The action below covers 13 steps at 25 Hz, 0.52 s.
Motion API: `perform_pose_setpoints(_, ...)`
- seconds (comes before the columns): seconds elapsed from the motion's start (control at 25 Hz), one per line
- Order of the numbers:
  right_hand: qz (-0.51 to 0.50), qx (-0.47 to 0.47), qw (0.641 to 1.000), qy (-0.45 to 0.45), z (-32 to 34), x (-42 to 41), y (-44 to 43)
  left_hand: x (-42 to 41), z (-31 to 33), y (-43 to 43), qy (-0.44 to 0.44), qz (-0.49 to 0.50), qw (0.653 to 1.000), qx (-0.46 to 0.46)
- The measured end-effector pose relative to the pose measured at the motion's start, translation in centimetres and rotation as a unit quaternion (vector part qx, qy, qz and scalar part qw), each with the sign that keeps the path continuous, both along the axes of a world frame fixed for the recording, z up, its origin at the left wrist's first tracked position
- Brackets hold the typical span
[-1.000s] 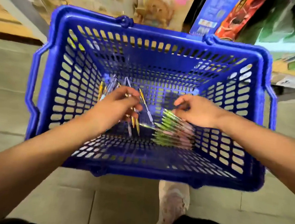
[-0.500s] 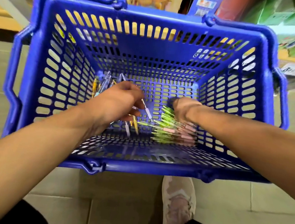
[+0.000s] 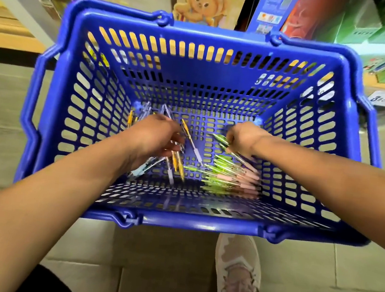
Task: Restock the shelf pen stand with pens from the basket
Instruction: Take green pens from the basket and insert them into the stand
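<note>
At the bottom of the blue basket (image 3: pixel 211 36), which stands on the floor before the shelf, I have both hands among the loose pens. My left hand (image 3: pixel 156 139) has its fingers curled round a fanned bunch of yellow and clear pens (image 3: pixel 178 164), whose ends stick out above and below the fist. That grip looks the same as it did a second ago. The change is on the other side. My right hand (image 3: pixel 240 139), which a second ago lay spread over the heap, is now curled with the wrist turned in. It pinches a green pen (image 3: pixel 222 140) by its upper end, with the barrel slanting down toward the heap. Whether it holds one pen or two, I cannot tell through the blur. The remaining green pens (image 3: pixel 228 177), with pink ends, lie in a pile on the basket floor just below that hand. I judge the pickup stage to be nearly complete, with stock gripped in both hands and nothing delivered. The pen stand is not in view, so the lift out and the transfer to the shelf are not yet done. A pale shoe (image 3: pixel 237 271) stands just beside the near wall of the basket.
</note>
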State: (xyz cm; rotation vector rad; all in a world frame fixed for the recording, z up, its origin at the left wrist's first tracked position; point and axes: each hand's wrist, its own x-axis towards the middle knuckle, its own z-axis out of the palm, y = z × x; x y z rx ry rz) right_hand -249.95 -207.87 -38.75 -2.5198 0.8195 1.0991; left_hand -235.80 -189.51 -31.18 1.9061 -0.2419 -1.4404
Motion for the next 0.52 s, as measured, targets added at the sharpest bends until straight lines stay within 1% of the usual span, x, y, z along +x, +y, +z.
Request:
perform_pose_setpoints(0.04,-0.046,0.032,0.997,-0.043,0.6,0.8,0.0,-0.1,-0.2,-0.1,0.011,0.017,1.0,-0.002)
perform_pose_setpoints(0.08,-0.104,0.091,0.985,-0.099,1.3,1.8,0.5,-0.3,-0.4,-0.2,0.023,0.037,0.999,-0.005)
perform_pose_setpoints(0.12,-0.162,0.17,0.959,-0.159,2.0,2.6,1.4,-0.5,-0.5,-0.3,0.035,0.056,0.998,-0.01)
perform_pose_setpoints(0.16,-0.205,0.244,0.922,-0.221,2.6,3.4,2.8,-0.9,-0.7,-0.5,0.046,0.07,0.996,-0.016)
perform_pose_setpoints(0.2,-0.237,0.296,0.882,-0.279,3.1,4.1,4.2,-1.3,-0.8,-0.6,0.056,0.08,0.995,-0.025)
perform_pose_setpoints(0.24,-0.264,0.327,0.849,-0.32,3.5,4.6,5.1,-1.6,-0.9,-0.8,0.06,0.095,0.993,-0.035)
perform_pose_setpoints(0.32,-0.308,0.383,0.796,-0.354,3.8,5.0,5.8,-1.8,-1.0,-1.1,0.042,0.139,0.988,-0.049)
perform_pose_setpoints(0.36,-0.311,0.414,0.785,-0.342,3.9,4.8,5.5,-1.6,-1.0,-1.1,0.025,0.152,0.987,-0.052)
perform_pose_setpoints(0.4,-0.289,0.418,0.805,-0.306,3.8,4.4,4.6,-1.4,-1.1,-1.1,0.004,0.156,0.986,-0.052)
perform_pose_setpoints(0.44,-0.236,0.373,0.861,-0.252,3.5,4.1,3.4,-1.2,-1.0,-1.0,-0.016,0.154,0.987,-0.051)
perform_pose_setpoints(0.48,-0.158,0.269,0.933,-0.18,2.9,3.6,2.2,-0.9,-0.9,-0.7,-0.029,0.153,0.987,-0.05)
perform_pose_setpoints(0.52,-0.076,0.14,0.983,-0.095,2.1,3.2,1.2,-0.7,-0.8,-0.5,-0.03,0.155,0.986,-0.053)
